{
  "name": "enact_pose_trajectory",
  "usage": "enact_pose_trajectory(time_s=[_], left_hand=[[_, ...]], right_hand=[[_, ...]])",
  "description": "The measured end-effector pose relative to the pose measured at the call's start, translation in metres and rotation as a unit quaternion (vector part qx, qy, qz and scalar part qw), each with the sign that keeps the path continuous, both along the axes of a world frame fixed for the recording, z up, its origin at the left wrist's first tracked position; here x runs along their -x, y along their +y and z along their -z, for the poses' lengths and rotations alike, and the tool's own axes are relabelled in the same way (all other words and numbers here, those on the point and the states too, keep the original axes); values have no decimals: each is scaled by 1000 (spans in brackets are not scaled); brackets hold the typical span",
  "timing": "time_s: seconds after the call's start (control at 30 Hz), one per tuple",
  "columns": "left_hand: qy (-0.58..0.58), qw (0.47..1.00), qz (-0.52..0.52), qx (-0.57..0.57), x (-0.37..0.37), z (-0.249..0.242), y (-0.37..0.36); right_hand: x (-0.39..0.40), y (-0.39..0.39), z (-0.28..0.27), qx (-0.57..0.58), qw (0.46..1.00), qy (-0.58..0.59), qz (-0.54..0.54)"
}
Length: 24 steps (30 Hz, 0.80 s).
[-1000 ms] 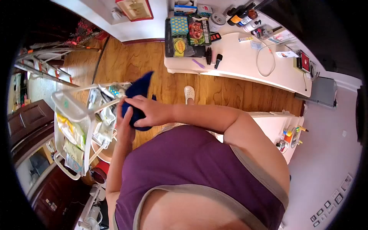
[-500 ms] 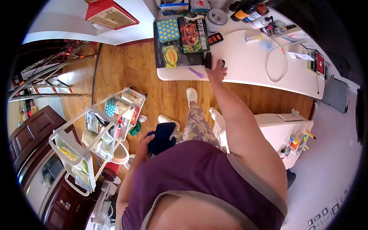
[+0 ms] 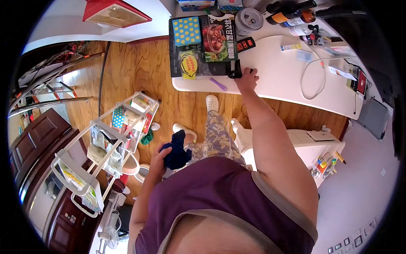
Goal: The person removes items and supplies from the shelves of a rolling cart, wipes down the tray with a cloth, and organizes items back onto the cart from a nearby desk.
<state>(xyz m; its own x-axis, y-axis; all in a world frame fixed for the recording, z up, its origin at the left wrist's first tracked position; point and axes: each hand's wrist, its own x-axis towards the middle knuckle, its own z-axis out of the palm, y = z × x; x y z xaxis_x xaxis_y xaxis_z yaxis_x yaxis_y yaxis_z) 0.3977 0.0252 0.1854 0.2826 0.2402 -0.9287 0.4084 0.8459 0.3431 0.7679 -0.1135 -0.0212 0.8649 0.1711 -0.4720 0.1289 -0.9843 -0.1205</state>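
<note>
My left hand (image 3: 159,158) is closed around a bunched dark blue cloth (image 3: 176,152), which hangs in front of my legs. On the white tabletop (image 3: 279,70), near its front edge, my right hand (image 3: 248,80) is curled round a small black object (image 3: 253,71), mostly hidden by the fingers. Just left of those fingers, touching or nearly so, lies another black item (image 3: 234,69) whose kind I cannot make out. A purple strip-like thing (image 3: 218,84) rests at the table edge. Beyond it are a black box with food pictures (image 3: 215,38) and a blue dotted packet (image 3: 187,31).
A white rolling cart (image 3: 120,139) full of goods stands at left on the wooden floor (image 3: 139,63). A lidded canister (image 3: 248,21), bottles (image 3: 292,17) and a looped pale cable (image 3: 302,86) occupy the table. A white cabinet (image 3: 275,137) is at right.
My right hand has shifted slightly right and its fingers have curled in; the black items there sit closer together. The blue cloth has become more crumpled in my left hand.
</note>
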Motion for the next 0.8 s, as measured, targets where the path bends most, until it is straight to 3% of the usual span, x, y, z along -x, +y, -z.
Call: enact_pose_trajectory(time_s=[0.23, 0.3, 0.37, 0.5, 0.57, 0.63, 0.8], left_hand=[[-5, 1000, 3, 20, -1, 6, 8], [-5, 1000, 0, 13, 3, 8, 10], [0, 1000, 1, 8, 8, 8, 12], [2, 1000, 0, -3, 15, 7, 12], [-2, 1000, 13, -3, 15, 6, 10], [0, 1000, 17, -10, 19, 9, 8], [-12, 1000, 24, -5, 20, 4, 4]], right_hand=[[-9, -14, 8, -72, 996, -20, -45], [-9, -20, 12, -135, 990, 14, 28], [-1, -27, 7, -142, 990, -1, 25], [33, -38, -10, -265, 964, 1, -24], [58, -42, 18, -388, 920, 41, -45], [76, -21, -11, -313, 927, 0, -206], [104, 5, 7, -234, 957, 0, -171]])
